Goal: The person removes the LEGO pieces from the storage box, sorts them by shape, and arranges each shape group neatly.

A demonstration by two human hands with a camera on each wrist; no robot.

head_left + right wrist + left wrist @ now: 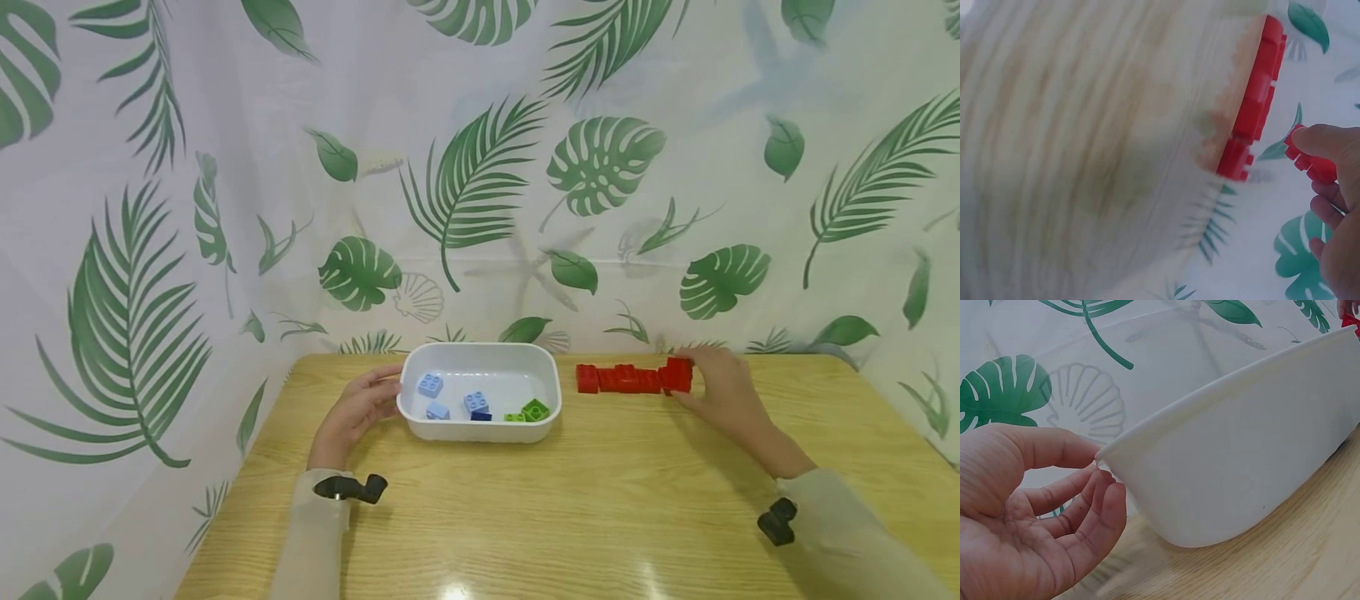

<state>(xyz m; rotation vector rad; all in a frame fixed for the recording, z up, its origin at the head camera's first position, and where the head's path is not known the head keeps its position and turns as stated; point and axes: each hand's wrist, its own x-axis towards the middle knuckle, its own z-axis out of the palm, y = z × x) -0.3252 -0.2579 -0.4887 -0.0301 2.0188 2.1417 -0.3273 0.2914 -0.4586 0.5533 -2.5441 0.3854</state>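
Observation:
A white plastic tub [480, 432] stands at the back of the table, left of centre. My left hand [358, 410] pinches the tub's left rim; in the left wrist view the thumb or forefinger lies at the lip and other fingers curl beneath it. My right hand [726, 392] grips a red toy brick [1319, 167] between thumb and fingers. To its left lies a row of red toy bricks [621, 379] along the table's back. In the right wrist view the held brick shows apart from that row [1254, 103].
Inside the tub lie light blue bricks [431, 384], a dark blue brick [482, 417] and green bricks [536, 410]. A leaf-patterned curtain [480, 308] hangs right behind the wooden table [525, 517]. Black wrist-worn devices sit on both sleeves.

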